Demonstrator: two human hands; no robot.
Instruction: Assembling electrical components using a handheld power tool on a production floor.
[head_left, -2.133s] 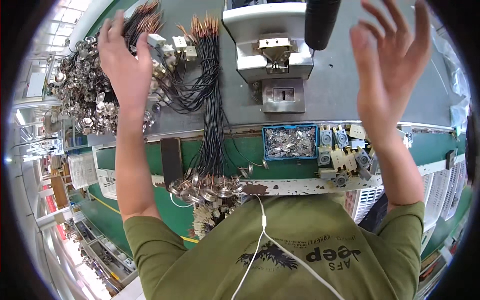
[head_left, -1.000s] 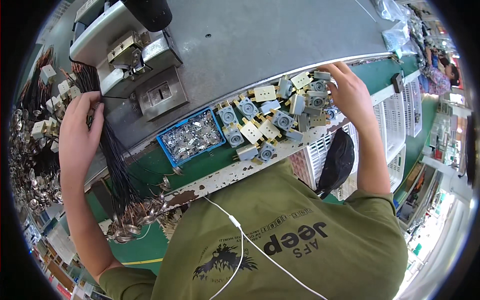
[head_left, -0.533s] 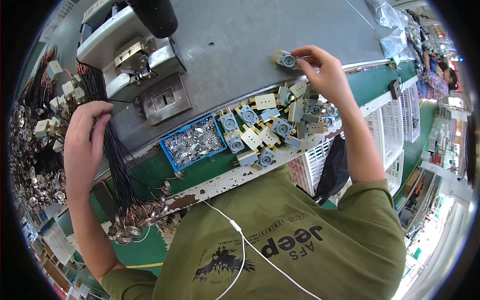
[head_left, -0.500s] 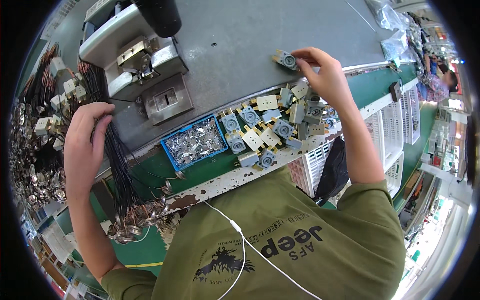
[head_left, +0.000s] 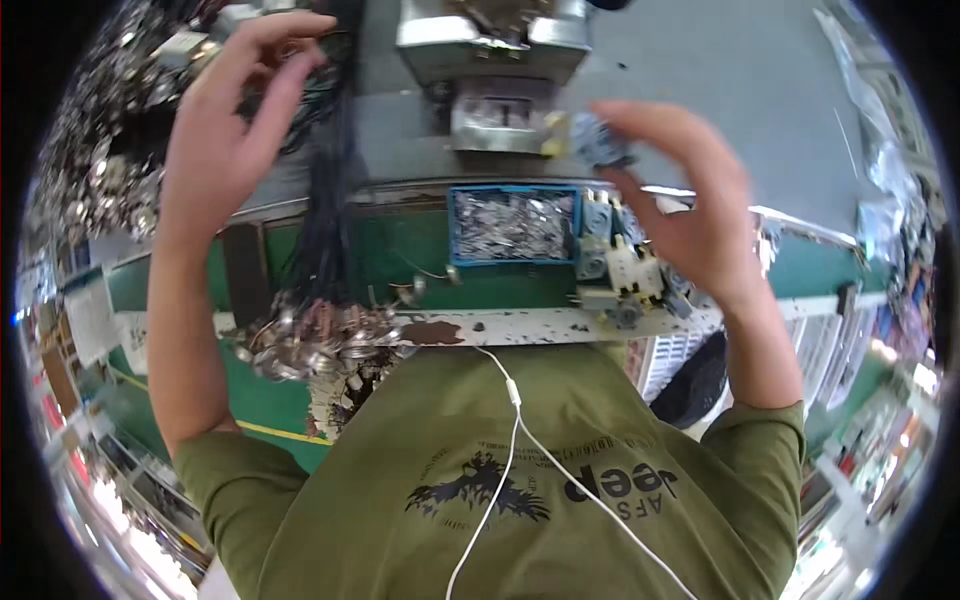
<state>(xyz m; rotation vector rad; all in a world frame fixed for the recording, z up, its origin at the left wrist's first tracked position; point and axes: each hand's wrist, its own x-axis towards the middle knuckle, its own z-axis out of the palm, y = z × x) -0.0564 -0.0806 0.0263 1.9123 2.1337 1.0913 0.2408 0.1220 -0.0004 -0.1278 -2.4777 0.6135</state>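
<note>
My right hand (head_left: 700, 190) pinches a grey plug-like part with brass prongs (head_left: 597, 140), its prongs turned left toward the metal block (head_left: 503, 115) below the press. Motion smears this part. My left hand (head_left: 235, 120) is raised at the upper left with fingers curled and thumb near the index finger. It is beside a bundle of black wires (head_left: 330, 200); whatever lies between its fingertips is too blurred to make out. Several similar grey and cream parts (head_left: 630, 270) are heaped beneath my right hand, partly covered by it.
A blue tray (head_left: 452, 228) of small metal pieces sits left of the heap. The metal press (head_left: 490, 50) stands at the back. Round metal ends of wires (head_left: 320, 335) hang near the white front edge (head_left: 520, 332). More metal pieces (head_left: 110, 170) pile up at far left.
The view has turned and shifted. My right hand has carried the grey part left, close to the metal block. The left hand is now higher beside the black wires.
</note>
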